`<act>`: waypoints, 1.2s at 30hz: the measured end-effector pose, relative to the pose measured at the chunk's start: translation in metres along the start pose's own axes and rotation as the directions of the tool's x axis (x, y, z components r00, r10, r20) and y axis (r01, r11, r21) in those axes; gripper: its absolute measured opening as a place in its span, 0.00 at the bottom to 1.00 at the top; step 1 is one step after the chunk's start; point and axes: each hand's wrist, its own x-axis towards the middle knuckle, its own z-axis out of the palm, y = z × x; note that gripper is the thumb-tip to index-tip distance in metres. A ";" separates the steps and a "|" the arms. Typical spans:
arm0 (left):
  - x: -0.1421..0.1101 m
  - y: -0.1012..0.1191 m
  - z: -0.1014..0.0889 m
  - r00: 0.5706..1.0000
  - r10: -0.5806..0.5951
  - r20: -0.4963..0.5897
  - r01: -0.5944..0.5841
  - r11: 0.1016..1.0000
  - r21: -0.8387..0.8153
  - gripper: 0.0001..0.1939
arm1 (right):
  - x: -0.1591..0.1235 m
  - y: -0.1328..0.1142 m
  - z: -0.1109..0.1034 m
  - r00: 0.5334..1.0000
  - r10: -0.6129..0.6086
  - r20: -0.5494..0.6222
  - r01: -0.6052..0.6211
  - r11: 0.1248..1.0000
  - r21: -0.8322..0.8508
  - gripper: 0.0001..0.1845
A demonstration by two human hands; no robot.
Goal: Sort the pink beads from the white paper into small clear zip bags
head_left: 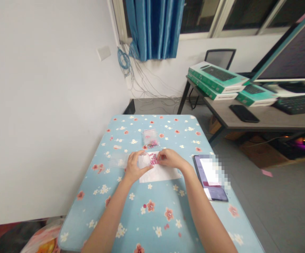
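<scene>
My left hand (135, 167) curves its thumb and fingers around a clear, round, shallow thing (144, 160) that looks like a small plastic dish; its exact kind is unclear. Just right of it, pink and red beads (154, 159) lie in a loose group on a white sheet (159, 174), which looks like paper or tissue. My right hand (169, 159) reaches in from the other side, fingertips pinched together at the edge of the beads. Whatever sits between those fingertips is too small to see. Behind both hands rests a clear zip bag (150, 138) with more pink beads inside.
A flowered blue cloth (131, 218) covers the table. On its right edge lies a tablet (211, 179) with a lit screen. Some clear plastic (117, 160) is left of my hands. A desk on the right bears keyboard boxes (218, 79) and a black phone (244, 113). A white wall borders the left.
</scene>
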 end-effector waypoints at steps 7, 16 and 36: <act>0.000 0.000 0.000 1.000 0.006 0.003 -0.006 1.000 -0.002 0.29 | 0.000 0.001 -0.001 1.000 -0.003 0.003 0.003 1.000 0.012 0.06; -0.001 -0.002 0.001 1.000 0.021 -0.001 -0.021 1.000 0.008 0.31 | -0.001 -0.002 -0.002 1.000 0.023 0.005 -0.023 0.999 -0.027 0.10; 0.000 -0.002 0.001 0.999 0.047 -0.001 -0.047 0.999 0.018 0.31 | -0.008 -0.042 -0.021 0.953 -0.165 -0.256 0.257 0.887 0.385 0.04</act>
